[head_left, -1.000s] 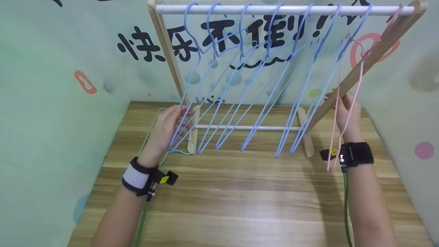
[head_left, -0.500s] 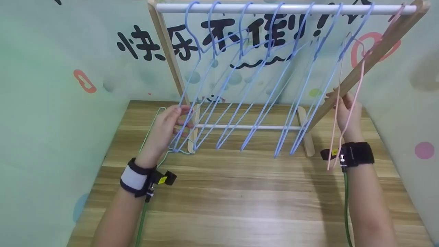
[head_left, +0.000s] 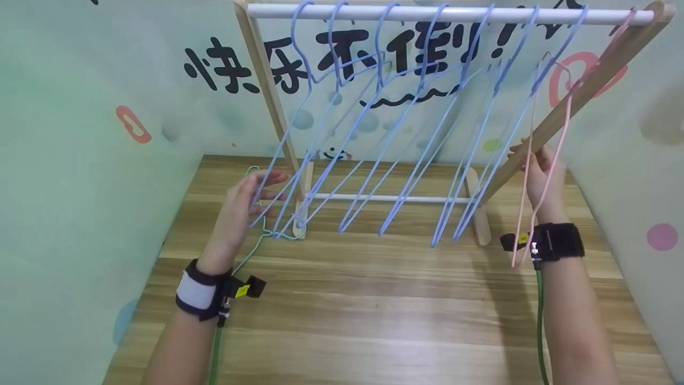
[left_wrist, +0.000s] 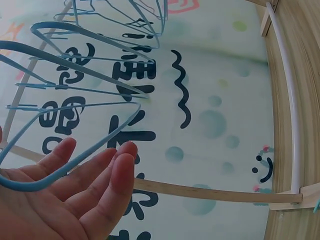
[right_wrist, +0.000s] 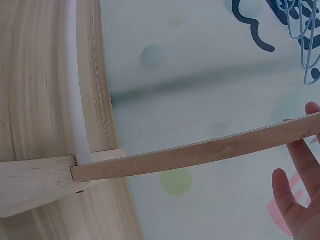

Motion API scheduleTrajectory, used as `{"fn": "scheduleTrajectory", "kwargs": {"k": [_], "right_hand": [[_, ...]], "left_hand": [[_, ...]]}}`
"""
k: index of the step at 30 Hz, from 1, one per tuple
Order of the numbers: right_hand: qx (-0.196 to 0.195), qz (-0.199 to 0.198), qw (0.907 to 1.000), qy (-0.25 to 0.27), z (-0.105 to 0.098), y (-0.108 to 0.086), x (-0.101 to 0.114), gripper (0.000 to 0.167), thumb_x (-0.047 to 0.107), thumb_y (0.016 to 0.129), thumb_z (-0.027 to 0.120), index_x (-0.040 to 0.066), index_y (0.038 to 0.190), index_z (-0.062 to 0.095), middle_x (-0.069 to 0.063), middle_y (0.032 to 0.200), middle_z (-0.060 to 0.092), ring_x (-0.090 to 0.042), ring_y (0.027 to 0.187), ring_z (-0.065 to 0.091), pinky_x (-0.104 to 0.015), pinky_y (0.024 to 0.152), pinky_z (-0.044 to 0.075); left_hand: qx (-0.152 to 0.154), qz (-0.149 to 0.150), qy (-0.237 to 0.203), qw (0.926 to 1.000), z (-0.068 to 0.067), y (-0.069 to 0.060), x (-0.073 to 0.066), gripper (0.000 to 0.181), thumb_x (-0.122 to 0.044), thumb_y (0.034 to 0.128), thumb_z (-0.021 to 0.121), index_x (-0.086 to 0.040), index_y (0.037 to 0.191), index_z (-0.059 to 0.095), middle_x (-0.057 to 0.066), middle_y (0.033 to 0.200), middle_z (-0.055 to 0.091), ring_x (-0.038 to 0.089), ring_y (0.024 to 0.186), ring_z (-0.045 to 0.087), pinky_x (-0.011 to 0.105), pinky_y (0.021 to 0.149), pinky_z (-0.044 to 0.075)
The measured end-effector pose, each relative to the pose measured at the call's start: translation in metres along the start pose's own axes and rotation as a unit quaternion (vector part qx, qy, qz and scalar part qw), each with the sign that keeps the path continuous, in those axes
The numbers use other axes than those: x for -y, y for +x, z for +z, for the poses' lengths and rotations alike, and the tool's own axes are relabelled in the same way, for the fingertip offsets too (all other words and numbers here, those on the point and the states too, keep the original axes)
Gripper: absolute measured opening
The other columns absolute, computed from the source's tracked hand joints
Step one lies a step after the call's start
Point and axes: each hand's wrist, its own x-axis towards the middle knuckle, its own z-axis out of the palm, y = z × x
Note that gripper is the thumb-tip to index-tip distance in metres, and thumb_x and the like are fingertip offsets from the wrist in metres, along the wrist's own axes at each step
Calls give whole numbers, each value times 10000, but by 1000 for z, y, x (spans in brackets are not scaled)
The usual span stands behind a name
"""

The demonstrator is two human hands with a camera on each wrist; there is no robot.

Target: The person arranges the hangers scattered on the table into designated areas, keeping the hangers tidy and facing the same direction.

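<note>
Several blue clothes hangers hang in a row on the white rod (head_left: 406, 13) of a small clothes rack. My left hand (head_left: 232, 219) touches the lower end of the leftmost blue hanger (left_wrist: 30, 186); its fingers are extended in the left wrist view, with the hanger's bend lying across them. At the rack's right side my right hand (head_left: 548, 184) holds the slanted wooden post (head_left: 580, 99), fingers passing behind it. A pink hanger (head_left: 562, 133) hangs in front of that hand. In the right wrist view the hand is partly cut off at the edge.
A pale green hanger (head_left: 251, 254) lies on the wooden table (head_left: 374, 331), partly hidden by my left hand. A lower white bar (head_left: 385, 198) joins the rack's wooden feet. Printed walls stand behind and at both sides.
My left hand has moved left and slightly down, and the leftmost blue hanger's lower end has swung left, apart from its neighbour. The right hand stays at the post.
</note>
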Motion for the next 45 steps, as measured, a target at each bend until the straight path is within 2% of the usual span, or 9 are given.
{"fn": "scheduleTrajectory", "kwargs": {"k": [7, 14, 24, 28, 33, 37, 40, 42, 45], "right_hand": [[-66, -22, 9999, 150, 0, 3, -3, 258, 168, 986, 543, 102, 1226, 611, -102, 1128, 640, -218, 1084, 588, -266, 893, 428], [-67, -10, 9992, 397, 0, 2, -6, 274, 195, 974, 562, 114, 1230, 618, -87, 1117, 646, -251, 1106, 567, -279, 887, 394], [-68, -46, 9981, 605, 3, -2, -1, 266, 170, 967, 574, 88, 1216, 619, -118, 1113, 643, -254, 1092, 583, -261, 868, 423], [-95, -64, 9983, 565, 3, -2, 0, 261, 161, 964, 580, 83, 1209, 627, -137, 1112, 640, -243, 1067, 598, -251, 857, 434], [-134, -104, 9989, 447, 2, -2, -2, 252, 148, 973, 563, 87, 1206, 635, -158, 1117, 636, -216, 1038, 611, -251, 850, 426], [-67, -97, 9992, 370, 1, -1, -2, 249, 130, 985, 533, 92, 1213, 627, -161, 1135, 629, -230, 1051, 599, -244, 850, 410], [38, -35, 9994, 329, 1, -1, -1, 261, 138, 993, 517, 104, 1234, 612, -151, 1155, 621, -227, 1066, 588, -233, 860, 401], [64, -3, 9994, 343, 1, -2, 0, 270, 149, 990, 525, 108, 1244, 608, -144, 1154, 621, -227, 1072, 586, -234, 869, 406], [31, -19, 9994, 351, 1, -2, 1, 275, 162, 984, 541, 103, 1244, 609, -133, 1143, 627, -230, 1074, 585, -246, 881, 412]], "left_hand": [[-293, -156, -606, 9976, -17, -15, 13, 729, -614, 979, 202, -39, 1277, 535, 207, 1260, 564, 344, 1021, 578, 395, 740, 499], [-539, -292, -577, 9964, -35, -26, 34, 691, -542, 1010, 193, 4, 1244, 547, 165, 1193, 623, 293, 992, 608, 324, 708, 526], [-953, -1026, 745, 9873, -59, -45, 70, 613, -417, 1047, 169, 38, 1287, 502, 238, 1264, 554, 272, 1029, 587, 385, 797, 514], [-996, -1351, 1240, 9780, -69, -50, 88, 544, -384, 1045, 314, 65, 1316, 457, 261, 1281, 520, 358, 1129, 523, 398, 892, 470], [-682, -1788, 2442, 9507, -79, -59, 114, 634, -311, 978, 547, 89, 1413, 318, 316, 1407, 368, 447, 1290, 352, 562, 1045, 292], [-281, -2206, 3557, 9078, -81, -71, 134, 930, -445, 872, 667, 95, 1461, 192, 368, 1461, 213, 526, 1335, 193, 701, 1023, 134], [3, -2548, 4009, 8800, -80, -80, 148, 1127, -549, 780, 721, 91, 1477, 110, 417, 1461, 85, 586, 1330, 68, 766, 970, 37], [155, -2690, 4134, 8698, -79, -86, 155, 1185, -551, 751, 746, 75, 1488, 60, 435, 1456, 5, 613, 1317, -6, 780, 951, -3], [163, -2701, 4204, 8660, -77, -90, 161, 1195, -510, 741, 773, 70, 1490, 45, 448, 1446, -34, 623, 1309, -28, 783, 945, -16]]}}
